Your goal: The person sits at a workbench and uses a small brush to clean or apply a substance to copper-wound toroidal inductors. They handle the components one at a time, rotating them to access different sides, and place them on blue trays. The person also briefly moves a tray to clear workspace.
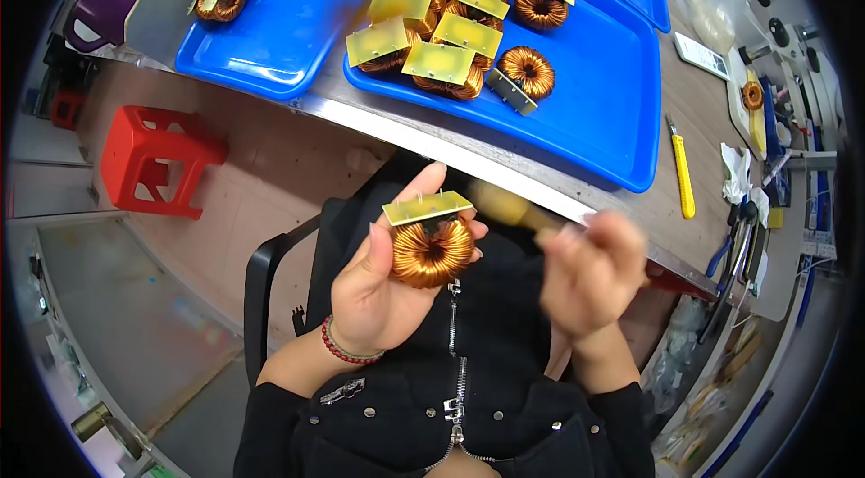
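Along the far side, the counter (698,109) bears three blue trays (595,109), their coils (527,72) overlapping past counting. Near the middle, my left fingers (426,181) clasp one copper coil (422,254) with one yellow board (428,207): probably dense and stiff, best held round its sides, the board being fragile. My right fingers (614,244) curl, blurred, around one yellow-tipped tool (501,205); I cannot tell how tightly.

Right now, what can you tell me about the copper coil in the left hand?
The copper coil is a thick ring of shiny, orange-brown windings around a dark central hole. A flat yellowish board with thin pins sits across its top. The ring stands roughly upright, hole facing the camera; the left hand's grip holds it, thumb at its left, fingers behind.
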Action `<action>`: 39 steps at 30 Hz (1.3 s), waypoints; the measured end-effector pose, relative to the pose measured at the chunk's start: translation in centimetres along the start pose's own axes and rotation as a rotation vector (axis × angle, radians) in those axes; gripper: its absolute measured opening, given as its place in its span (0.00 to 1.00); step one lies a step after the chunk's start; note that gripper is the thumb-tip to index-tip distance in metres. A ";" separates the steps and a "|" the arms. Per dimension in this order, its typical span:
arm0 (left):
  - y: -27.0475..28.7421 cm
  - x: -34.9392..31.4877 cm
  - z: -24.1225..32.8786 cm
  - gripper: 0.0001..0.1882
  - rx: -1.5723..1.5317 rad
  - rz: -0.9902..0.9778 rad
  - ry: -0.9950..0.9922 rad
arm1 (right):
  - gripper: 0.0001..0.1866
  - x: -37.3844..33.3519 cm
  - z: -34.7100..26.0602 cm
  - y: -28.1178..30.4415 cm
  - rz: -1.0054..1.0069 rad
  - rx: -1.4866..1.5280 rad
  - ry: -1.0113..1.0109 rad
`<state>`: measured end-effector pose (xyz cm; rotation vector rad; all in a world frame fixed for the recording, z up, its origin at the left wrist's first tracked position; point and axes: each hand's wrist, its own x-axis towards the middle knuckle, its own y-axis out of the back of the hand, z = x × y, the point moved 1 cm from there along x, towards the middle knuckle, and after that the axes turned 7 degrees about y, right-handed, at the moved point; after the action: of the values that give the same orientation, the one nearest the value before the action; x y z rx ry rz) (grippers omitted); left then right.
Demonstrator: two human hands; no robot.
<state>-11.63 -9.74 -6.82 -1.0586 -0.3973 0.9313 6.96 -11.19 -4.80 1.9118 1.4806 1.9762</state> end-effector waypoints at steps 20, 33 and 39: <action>-1.1 0.5 -0.3 0.42 0.290 0.085 -0.130 | 0.06 -0.3 -1.0 2.6 -0.078 0.193 -0.067; -1.1 1.9 0.2 0.42 0.941 0.071 -0.300 | 0.21 -11.8 15.4 18.8 -0.099 -1.115 -0.763; -3.0 3.6 1.3 0.49 1.458 -0.212 -0.508 | 0.30 -16.3 16.6 19.0 -0.287 -1.155 -1.055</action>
<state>-9.05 -6.58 -4.11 0.5476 -0.1395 0.9736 34.84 -21.54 -8.93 1.5165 0.1790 0.9113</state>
